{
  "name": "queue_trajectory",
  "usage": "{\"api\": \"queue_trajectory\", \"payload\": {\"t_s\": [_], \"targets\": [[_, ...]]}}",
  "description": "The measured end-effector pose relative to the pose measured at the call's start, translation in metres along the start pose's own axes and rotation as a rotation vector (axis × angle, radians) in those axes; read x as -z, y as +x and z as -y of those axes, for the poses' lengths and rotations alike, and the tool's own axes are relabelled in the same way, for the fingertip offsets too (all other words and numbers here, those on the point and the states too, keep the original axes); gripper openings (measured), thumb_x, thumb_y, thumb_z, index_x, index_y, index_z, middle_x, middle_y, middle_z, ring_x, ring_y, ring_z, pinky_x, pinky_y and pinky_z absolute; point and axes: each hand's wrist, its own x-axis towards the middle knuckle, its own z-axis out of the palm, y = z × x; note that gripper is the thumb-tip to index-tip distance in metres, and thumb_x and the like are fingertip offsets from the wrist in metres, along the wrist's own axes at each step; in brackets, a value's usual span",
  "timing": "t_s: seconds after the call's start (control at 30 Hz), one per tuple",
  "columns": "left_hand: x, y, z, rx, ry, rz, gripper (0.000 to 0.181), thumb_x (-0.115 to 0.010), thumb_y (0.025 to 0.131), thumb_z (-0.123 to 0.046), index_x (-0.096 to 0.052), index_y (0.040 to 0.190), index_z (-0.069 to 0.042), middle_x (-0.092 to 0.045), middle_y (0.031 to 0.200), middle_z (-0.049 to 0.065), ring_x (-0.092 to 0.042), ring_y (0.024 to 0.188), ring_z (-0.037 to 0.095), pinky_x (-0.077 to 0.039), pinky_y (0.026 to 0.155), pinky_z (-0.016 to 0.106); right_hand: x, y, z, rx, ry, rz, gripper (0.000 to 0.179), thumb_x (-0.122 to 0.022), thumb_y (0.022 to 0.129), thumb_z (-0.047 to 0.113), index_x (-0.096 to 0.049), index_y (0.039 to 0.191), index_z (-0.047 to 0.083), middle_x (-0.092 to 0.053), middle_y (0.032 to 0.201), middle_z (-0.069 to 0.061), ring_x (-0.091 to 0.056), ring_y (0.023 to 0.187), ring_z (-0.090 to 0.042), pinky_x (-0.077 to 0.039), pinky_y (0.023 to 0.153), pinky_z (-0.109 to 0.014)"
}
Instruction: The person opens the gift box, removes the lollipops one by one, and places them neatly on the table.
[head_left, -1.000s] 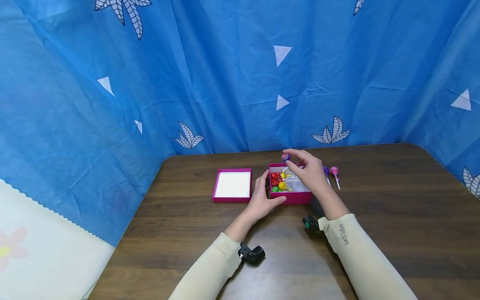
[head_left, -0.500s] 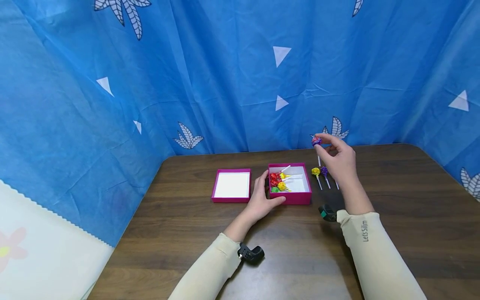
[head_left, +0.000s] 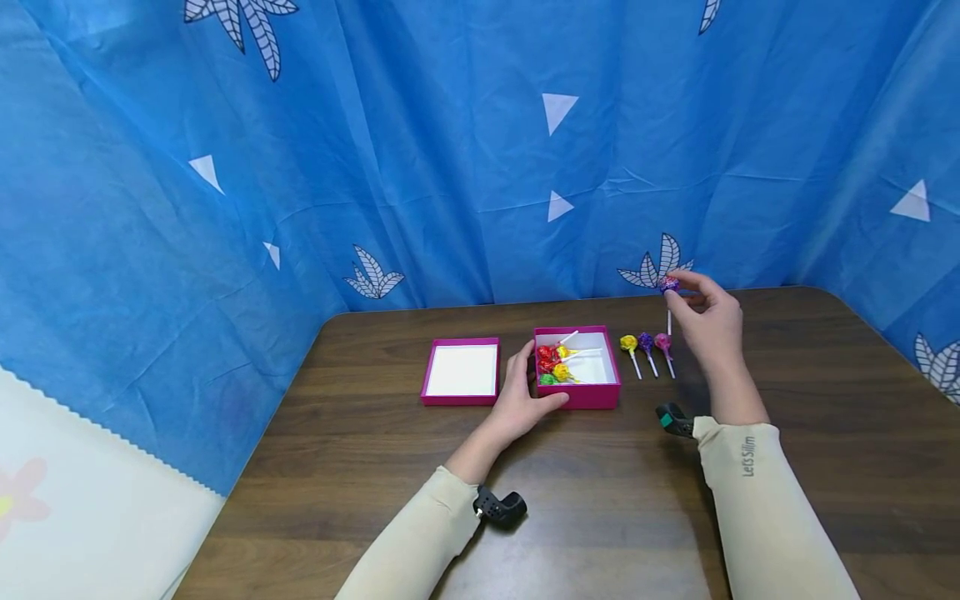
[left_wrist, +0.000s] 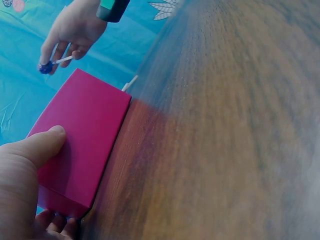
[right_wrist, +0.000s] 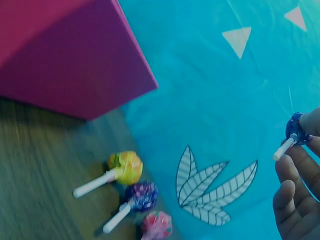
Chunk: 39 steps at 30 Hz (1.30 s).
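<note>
My right hand pinches a purple-and-red wrapped lollipop by its head, its white stick hanging down over the back of the table. Below it three lollipops lie in a row: a yellow one, a purple one and a pink one. The magenta box stands open to their left, with several red, yellow and green lollipops at its left side. My left hand holds that box at its front left corner; in the left wrist view the thumb presses on the front wall.
A magenta lid with a white inside lies left of the box on the wooden table. Behind the table's back edge hangs a blue curtain with leaf and triangle prints. Each wrist carries a black camera mount.
My right hand has carried the purple-and-red lollipop from above the box to the right, over the row of loose lollipops. My left hand has stayed on the box.
</note>
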Motion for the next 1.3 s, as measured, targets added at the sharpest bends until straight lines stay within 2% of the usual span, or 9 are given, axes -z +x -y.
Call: {"api": "queue_trajectory", "payload": {"t_s": [0.13, 0.4, 0.6, 0.77, 1.03, 1.3], "targets": [[0.000, 0.000, 0.000, 0.001, 0.007, -0.002, 0.098, -0.078, 0.086, -0.032, -0.014, 0.160, -0.025, -0.025, 0.159, 0.007, -0.031, 0.146, 0.024, -0.038, 0.119, 0.046, 0.004, 0.001, -0.010, -0.061, -0.028, 0.001, 0.039, -0.061, 0.099, 0.039, -0.064, 0.134, 0.021, -0.064, 0.127, -0.008, -0.049, 0.090, 0.004, -0.042, 0.069, -0.009], [0.001, 0.000, -0.001, 0.004, -0.001, 0.004, 0.098, -0.078, 0.086, -0.032, -0.013, 0.160, -0.025, -0.025, 0.159, 0.007, -0.030, 0.147, 0.024, -0.037, 0.120, 0.045, 0.010, 0.002, -0.037, -0.206, -0.004, -0.013, 0.041, -0.061, 0.099, 0.036, -0.061, 0.137, 0.020, -0.061, 0.126, -0.004, -0.046, 0.090, 0.000, -0.042, 0.072, -0.011], [0.001, -0.001, -0.001, 0.013, 0.001, 0.004, 0.098, -0.078, 0.086, -0.032, -0.013, 0.160, -0.026, -0.025, 0.159, 0.006, -0.030, 0.146, 0.024, -0.038, 0.119, 0.045, 0.009, -0.001, -0.054, -0.308, -0.029, 0.037, 0.046, -0.057, 0.099, 0.044, -0.058, 0.139, 0.021, -0.056, 0.136, -0.007, -0.045, 0.097, -0.002, -0.042, 0.078, -0.012], [0.001, -0.001, 0.000, 0.005, 0.005, 0.000, 0.098, -0.078, 0.086, -0.032, -0.013, 0.160, -0.023, -0.025, 0.159, 0.007, -0.030, 0.146, 0.024, -0.037, 0.120, 0.046, 0.006, -0.004, -0.068, -0.318, -0.061, 0.058, 0.047, -0.057, 0.099, 0.042, -0.059, 0.139, 0.017, -0.056, 0.136, -0.011, -0.047, 0.099, -0.005, -0.041, 0.080, -0.013], [0.001, -0.001, -0.002, 0.006, 0.012, 0.001, 0.098, -0.077, 0.086, -0.032, -0.013, 0.160, -0.025, -0.025, 0.159, 0.007, -0.030, 0.147, 0.024, -0.037, 0.120, 0.046, 0.004, -0.006, -0.079, -0.319, -0.115, 0.098, 0.047, -0.055, 0.101, 0.040, -0.057, 0.140, 0.014, -0.057, 0.139, -0.015, -0.049, 0.118, -0.024, -0.042, 0.087, -0.022], [0.001, -0.001, -0.001, 0.008, 0.015, 0.003, 0.098, -0.078, 0.086, -0.033, -0.013, 0.160, -0.026, -0.025, 0.160, 0.006, -0.029, 0.147, 0.024, -0.038, 0.118, 0.048, 0.003, -0.008, -0.083, -0.255, -0.225, 0.178, 0.045, -0.054, 0.102, 0.035, -0.057, 0.138, 0.008, -0.059, 0.134, -0.023, -0.051, 0.115, -0.035, -0.041, 0.082, -0.029]]}}
